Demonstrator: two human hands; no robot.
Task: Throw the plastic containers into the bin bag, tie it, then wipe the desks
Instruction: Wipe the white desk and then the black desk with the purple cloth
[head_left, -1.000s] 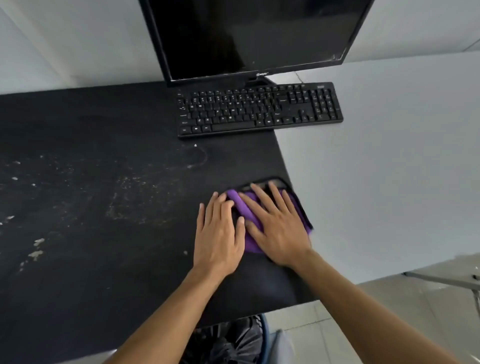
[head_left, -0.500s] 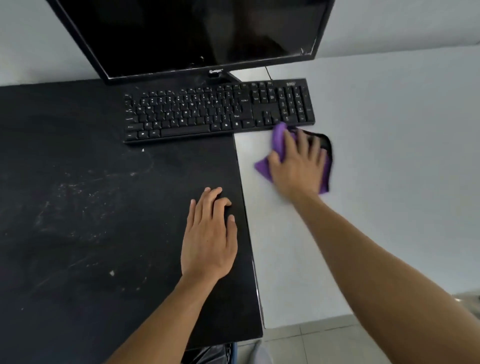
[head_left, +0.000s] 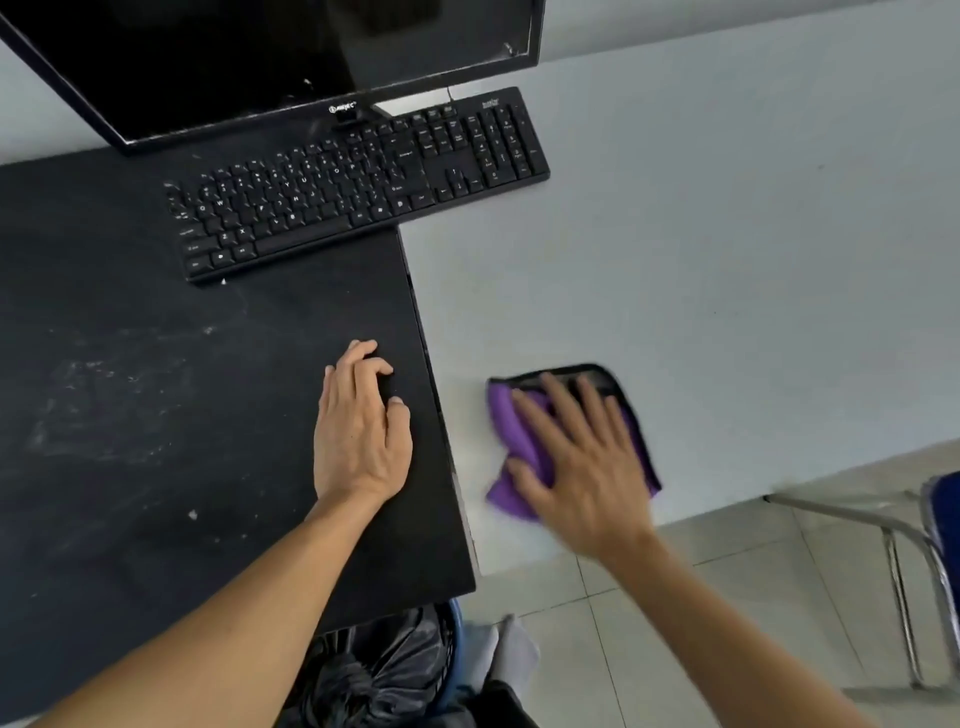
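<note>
My right hand (head_left: 582, 462) presses flat, fingers spread, on a purple cloth (head_left: 511, 431) with a black edge, on the white desk (head_left: 727, 260) near its front edge. My left hand (head_left: 361, 426) rests palm down on the black desk mat (head_left: 156, 415), close to its right edge, holding nothing. The mat carries pale smudges and crumbs on its left part. Below the desk edge, a black bin bag (head_left: 384, 670) sits in a blue-rimmed bin, its top gathered.
A black keyboard (head_left: 353, 187) lies at the back, spanning mat and white desk, with a black monitor (head_left: 270, 57) behind it. A metal-framed chair (head_left: 919, 561) with a blue seat stands at the right, beside the desk. Pale tiled floor lies below.
My right hand has slid the purple cloth from beside the keyboard back toward the desk's front edge. Before that it moved off the black mat onto the white desk. My left hand stayed on the mat.
</note>
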